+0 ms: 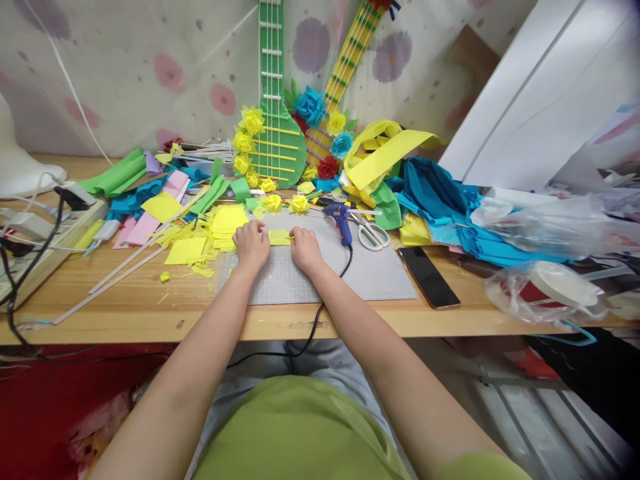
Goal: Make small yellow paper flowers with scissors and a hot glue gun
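Both my hands rest on a grey cutting mat [320, 273] at the table's middle. Between them lies a small yellow paper piece [279, 237]. My left hand [251, 244] has its fingers curled and pinches the paper's left edge. My right hand [305, 248] is closed too, its fingertips pressing the paper's right edge. Just behind the paper sit two small yellow paper flowers [286, 203]. To the left of my left hand is a heap of cut yellow paper squares and scraps [210, 233].
A blue glue gun [341, 221] and scissors [371, 235] lie right of my hands, a black phone [428, 277] further right. Green [276, 100] and yellow paper guitars lean on the wall. Coloured paper, white sticks [125, 270], a power strip [45, 240] and plastic bags [545, 290] crowd the wooden table.
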{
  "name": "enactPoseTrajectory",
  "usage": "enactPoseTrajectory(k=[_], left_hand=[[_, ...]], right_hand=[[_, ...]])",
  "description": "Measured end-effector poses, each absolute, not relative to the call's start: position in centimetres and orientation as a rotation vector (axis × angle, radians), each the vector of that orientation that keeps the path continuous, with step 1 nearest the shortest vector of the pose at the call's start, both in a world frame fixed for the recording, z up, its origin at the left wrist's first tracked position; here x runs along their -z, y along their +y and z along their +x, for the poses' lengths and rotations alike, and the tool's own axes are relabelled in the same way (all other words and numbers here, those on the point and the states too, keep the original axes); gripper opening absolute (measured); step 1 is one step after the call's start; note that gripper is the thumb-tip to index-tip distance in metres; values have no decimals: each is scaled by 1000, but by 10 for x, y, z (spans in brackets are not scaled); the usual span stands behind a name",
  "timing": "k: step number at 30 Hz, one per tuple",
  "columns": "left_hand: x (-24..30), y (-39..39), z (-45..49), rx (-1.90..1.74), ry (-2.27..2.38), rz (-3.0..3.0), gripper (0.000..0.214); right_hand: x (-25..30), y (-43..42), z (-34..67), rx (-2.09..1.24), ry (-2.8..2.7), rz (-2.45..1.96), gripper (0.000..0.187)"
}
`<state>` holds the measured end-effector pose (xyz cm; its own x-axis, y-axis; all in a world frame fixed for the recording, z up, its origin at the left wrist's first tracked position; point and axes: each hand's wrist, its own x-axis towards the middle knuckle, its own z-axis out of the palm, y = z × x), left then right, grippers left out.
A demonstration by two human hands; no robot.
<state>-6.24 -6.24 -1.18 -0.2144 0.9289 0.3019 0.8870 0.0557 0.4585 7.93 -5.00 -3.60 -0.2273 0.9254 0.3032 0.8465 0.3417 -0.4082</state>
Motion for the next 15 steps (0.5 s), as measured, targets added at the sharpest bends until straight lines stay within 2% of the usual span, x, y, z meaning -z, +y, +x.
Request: enactPoseTrajectory(k=[2,5,11,15], left_hand=[[8,-52,-66,-863,2205,1904,26],[-1,-32,-72,-604,2081,1846,28],[-21,-10,-72,-193,1974,1864,51],[-22,-11,-66,-155,1906,1857,46]], right_hand=[[36,-49,80,-245,-2102,-1541,22],[35,-48,83,-355,-1998,-1530,21],[34,-42,91,-646,-1643,-1485,20],[35,-40,97,-674,-1519,-1467,21]])
